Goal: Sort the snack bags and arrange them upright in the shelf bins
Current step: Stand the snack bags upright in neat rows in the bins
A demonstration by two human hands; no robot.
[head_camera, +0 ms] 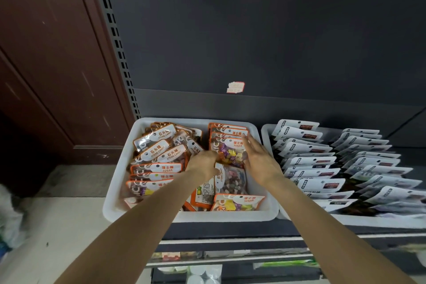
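A white bin point(119, 205) on the shelf holds orange-trimmed candy bags. Stone candy bags point(159, 136) lie jumbled at its back left, and sugar bags point(156, 169) stand in a row at its front left. More sugar bags point(230, 132) stand at the back right. My left hand point(204, 163) reaches into the bin's middle with curled fingers and grips the top of a stone candy bag point(231, 178). My right hand point(258, 159) has straight fingers and rests against the sugar bags at the back right. Another sugar bag point(237, 202) lies at the front right.
A second white bin point(266, 132) to the right holds several rows of white snack bags point(322, 185). A dark back panel with a small sticker point(235, 87) rises behind. A brown door point(53, 64) stands left. Lower shelves show goods below.
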